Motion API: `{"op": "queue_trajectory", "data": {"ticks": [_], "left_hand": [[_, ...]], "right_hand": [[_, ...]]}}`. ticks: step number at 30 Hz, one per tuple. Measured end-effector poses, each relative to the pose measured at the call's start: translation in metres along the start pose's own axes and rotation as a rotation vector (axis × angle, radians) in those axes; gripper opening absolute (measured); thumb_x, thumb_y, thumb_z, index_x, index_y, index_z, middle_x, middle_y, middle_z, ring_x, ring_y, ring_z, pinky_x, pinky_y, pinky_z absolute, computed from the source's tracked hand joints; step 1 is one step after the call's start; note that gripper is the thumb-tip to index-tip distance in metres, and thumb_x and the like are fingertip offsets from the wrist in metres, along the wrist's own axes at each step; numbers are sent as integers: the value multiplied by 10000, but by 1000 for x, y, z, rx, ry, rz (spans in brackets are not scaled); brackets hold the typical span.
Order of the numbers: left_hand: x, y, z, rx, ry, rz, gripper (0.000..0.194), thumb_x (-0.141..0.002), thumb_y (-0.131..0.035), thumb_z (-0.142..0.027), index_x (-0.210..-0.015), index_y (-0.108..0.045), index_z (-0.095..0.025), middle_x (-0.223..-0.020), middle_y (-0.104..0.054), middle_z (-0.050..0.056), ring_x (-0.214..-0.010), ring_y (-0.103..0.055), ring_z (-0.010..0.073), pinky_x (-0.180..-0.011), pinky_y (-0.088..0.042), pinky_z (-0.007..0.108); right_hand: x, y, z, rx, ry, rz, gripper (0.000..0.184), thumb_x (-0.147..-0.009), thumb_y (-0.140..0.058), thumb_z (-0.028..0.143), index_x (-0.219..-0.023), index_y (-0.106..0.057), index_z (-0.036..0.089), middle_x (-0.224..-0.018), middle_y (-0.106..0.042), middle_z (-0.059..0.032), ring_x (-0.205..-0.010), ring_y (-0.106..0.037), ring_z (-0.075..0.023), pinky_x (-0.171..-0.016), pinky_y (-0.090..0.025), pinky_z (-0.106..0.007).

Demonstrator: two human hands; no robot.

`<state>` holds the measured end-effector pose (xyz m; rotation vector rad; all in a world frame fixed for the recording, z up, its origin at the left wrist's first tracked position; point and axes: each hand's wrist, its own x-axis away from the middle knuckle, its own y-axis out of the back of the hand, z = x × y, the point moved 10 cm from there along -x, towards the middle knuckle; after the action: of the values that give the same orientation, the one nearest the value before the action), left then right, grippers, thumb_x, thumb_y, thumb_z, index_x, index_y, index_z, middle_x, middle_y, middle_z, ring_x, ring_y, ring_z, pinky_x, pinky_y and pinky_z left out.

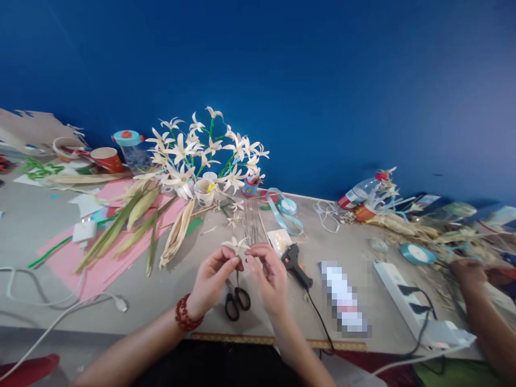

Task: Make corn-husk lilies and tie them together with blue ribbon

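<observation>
Flower in hand: one cream husk flower [236, 244], lower centre of the frame, petals spread; appears shaped, not mounted on a green stem as far as visible.
Left hand [217, 267]: thumb and fingers pinch the flower at its base.
Right hand [269, 274]: fingers curled just beside the petals; whether they grip anything, cannot tell.
Done: a bunch of stemmed flowers [181, 150] stands upper centre-left; these look complete.
Partly done: small loose flowers [233, 221] lie just beyond the hands, apparently unmounted.
Stock left: dried husk strips [177, 234] and thin wires [252, 217], seemingly unworked.
Tools: black-handled scissors [237, 305] below the hands; glue gun [297, 266] right of them, neither gripped.
Remaining count: cannot tell.
</observation>
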<state>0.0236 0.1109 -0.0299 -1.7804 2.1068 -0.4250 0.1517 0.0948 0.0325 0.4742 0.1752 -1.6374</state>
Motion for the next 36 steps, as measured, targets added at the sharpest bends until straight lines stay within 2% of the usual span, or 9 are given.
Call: {"op": "queue_trajectory", "data": {"ticks": [8,18,23,26,28,30,32,34,36], "left_hand": [[-2,-2,10,134,118,10,101,-859,-651,-238,-794,-599,-181,-694,-625,-5,-713,-536,126,-757,-403,252],[-1,4,10,68,106,-43,144,-828,-682,-289,-783,-605,-176,-681,-630,3,-688,-541,132,-713,-415,250],[-3,14,5,58,91,-75,130,-843,-659,-281,-789,-603,-176,-696,-623,7,-698,-536,131,-709,-412,250],[-7,29,-2,19,49,-119,117,-845,-654,-278,-796,-604,-184,-713,-617,0,-712,-539,133,-723,-411,252],[-11,38,-7,-61,32,-135,131,-849,-648,-287,-785,-607,-180,-711,-610,1,-709,-530,133,-719,-404,249],[-14,42,-8,-118,39,-125,147,-855,-638,-299,-784,-607,-174,-714,-609,6,-707,-525,135,-711,-399,250],[-16,45,-8,-142,47,-116,149,-853,-637,-305,-792,-606,-172,-718,-610,8,-706,-524,137,-709,-399,253],[-17,46,-7,-157,50,-121,146,-846,-642,-308,-801,-606,-173,-719,-610,7,-705,-527,138,-710,-403,254],[-18,48,-6,-176,48,-141,154,-838,-647,-317,-801,-607,-173,-715,-610,8,-703,-532,142,-708,-405,257]], "right_hand": [[-3,-1,-10,48,-71,37,212,-963,-437,267,-909,-632,202,-877,-645,-43,-824,-619,-179,-763,-476,-310],[-2,3,-12,158,-55,29,167,-935,-508,280,-840,-619,198,-781,-631,-23,-755,-609,-170,-700,-469,-288],[2,34,-34,162,-118,-82,120,-880,-602,299,-829,-609,190,-748,-620,-14,-710,-590,-165,-683,-475,-286],[5,63,-43,198,-126,-179,155,-920,-542,327,-902,-609,189,-799,-644,-28,-680,-592,-157,-660,-475,-281],[8,74,-44,245,-103,-188,194,-949,-483,339,-927,-604,188,-823,-648,-39,-686,-595,-158,-663,-468,-283],[11,77,-46,279,-102,-163,225,-959,-461,350,-850,-577,191,-721,-596,-11,-629,-551,-147,-613,-435,-267],[17,74,-49,297,-128,-141,293,-959,-456,363,-719,-503,200,-591,-464,35,-537,-449,-126,-532,-365,-250],[23,69,-52,310,-145,-132,370,-954,-457,371,-625,-411,209,-539,-347,60,-490,-350,-110,-483,-298,-245],[28,63,-54,329,-153,-119,397,-942,-478,371,-591,-387,208,-526,-322,64,-483,-333,-105,-472,-286,-240]]}}
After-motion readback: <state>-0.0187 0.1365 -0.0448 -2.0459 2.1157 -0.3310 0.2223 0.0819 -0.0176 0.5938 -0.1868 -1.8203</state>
